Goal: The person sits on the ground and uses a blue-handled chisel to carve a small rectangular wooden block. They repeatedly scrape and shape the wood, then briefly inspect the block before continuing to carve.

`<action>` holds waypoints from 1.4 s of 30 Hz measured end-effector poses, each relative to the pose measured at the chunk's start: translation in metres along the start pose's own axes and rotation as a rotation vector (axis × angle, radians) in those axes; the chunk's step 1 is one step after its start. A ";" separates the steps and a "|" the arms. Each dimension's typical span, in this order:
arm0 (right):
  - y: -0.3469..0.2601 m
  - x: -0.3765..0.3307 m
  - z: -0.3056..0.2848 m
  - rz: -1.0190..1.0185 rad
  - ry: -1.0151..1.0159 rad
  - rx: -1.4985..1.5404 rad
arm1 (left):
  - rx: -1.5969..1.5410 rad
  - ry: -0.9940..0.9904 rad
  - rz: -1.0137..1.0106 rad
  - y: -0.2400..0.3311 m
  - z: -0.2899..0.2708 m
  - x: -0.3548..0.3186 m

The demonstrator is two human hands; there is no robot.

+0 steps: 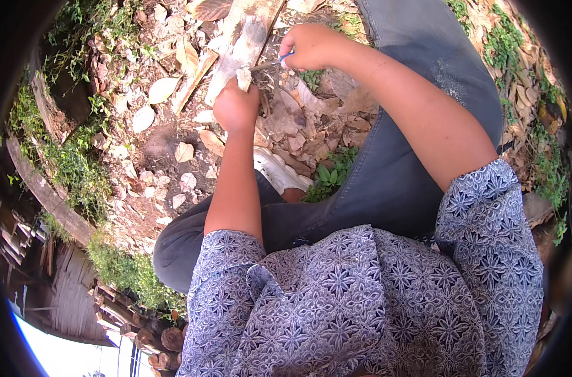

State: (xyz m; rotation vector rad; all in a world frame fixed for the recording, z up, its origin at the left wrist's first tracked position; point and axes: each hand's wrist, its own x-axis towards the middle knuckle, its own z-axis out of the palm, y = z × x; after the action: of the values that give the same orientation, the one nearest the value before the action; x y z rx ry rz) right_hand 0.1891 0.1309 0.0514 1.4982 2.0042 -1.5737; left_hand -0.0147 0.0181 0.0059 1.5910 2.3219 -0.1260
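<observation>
Left hand [235,108] is gripping a wood piece [244,78]; right hand [311,47], at 2 o'clock, is holding a knife [268,64] against it, blade lying 3-to-9.

Both arms reach forward; left hand [235,107] fisted, right hand [311,47] clenched just beyond it

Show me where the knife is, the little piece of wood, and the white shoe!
knife [267,65], head view, on the thin blade beside the right hand.
piece of wood [244,78], head view, on its pale top end above the left fist.
white shoe [278,171], head view, on its upper.
</observation>
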 end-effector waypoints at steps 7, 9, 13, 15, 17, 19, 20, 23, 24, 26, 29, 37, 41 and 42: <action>-0.033 -0.013 0.019 0.164 0.058 -0.143 | 0.000 0.006 -0.005 0.002 0.002 -0.002; -0.040 -0.020 0.033 0.178 0.113 -0.104 | 0.025 -0.001 0.000 0.002 0.001 -0.002; -0.039 -0.038 0.048 0.163 0.168 -0.044 | 0.051 0.001 -0.015 0.002 0.001 -0.003; -0.027 -0.035 0.044 0.147 0.161 -0.022 | 0.068 -0.008 -0.026 0.008 -0.001 -0.004; -0.006 -0.028 0.040 0.115 0.162 0.009 | 0.064 -0.005 -0.021 0.008 -0.001 -0.005; 0.007 -0.023 0.031 0.053 0.129 -0.031 | 0.072 -0.016 -0.036 0.004 0.000 -0.005; 0.013 -0.022 0.026 0.030 0.111 -0.053 | 0.056 0.008 -0.032 0.006 0.001 -0.006; 0.012 -0.017 0.008 0.006 0.053 -0.087 | 0.036 0.047 -0.021 0.008 0.004 -0.010; 0.010 -0.016 0.003 0.005 0.029 -0.103 | 0.045 0.046 -0.017 0.009 0.004 -0.012; 0.007 -0.013 -0.002 -0.029 0.081 -0.124 | 0.052 0.049 -0.009 0.009 0.003 -0.011; 0.006 -0.005 -0.017 -0.032 0.056 -0.045 | 0.047 0.052 -0.005 0.007 0.003 -0.010; 0.017 0.019 -0.018 -0.132 -0.094 0.031 | 0.028 0.032 0.010 0.004 0.006 -0.007; 0.003 0.015 -0.022 -0.116 -0.064 -0.028 | -0.001 0.003 -0.025 0.004 0.004 -0.008; 0.000 0.016 -0.022 -0.116 -0.059 -0.039 | -0.007 -0.002 -0.025 0.004 0.002 -0.007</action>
State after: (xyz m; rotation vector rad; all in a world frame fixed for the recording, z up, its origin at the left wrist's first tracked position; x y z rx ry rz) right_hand 0.1908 0.1580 0.0503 1.3279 2.1110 -1.5925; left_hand -0.0080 0.0124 0.0064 1.5585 2.3382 -0.1247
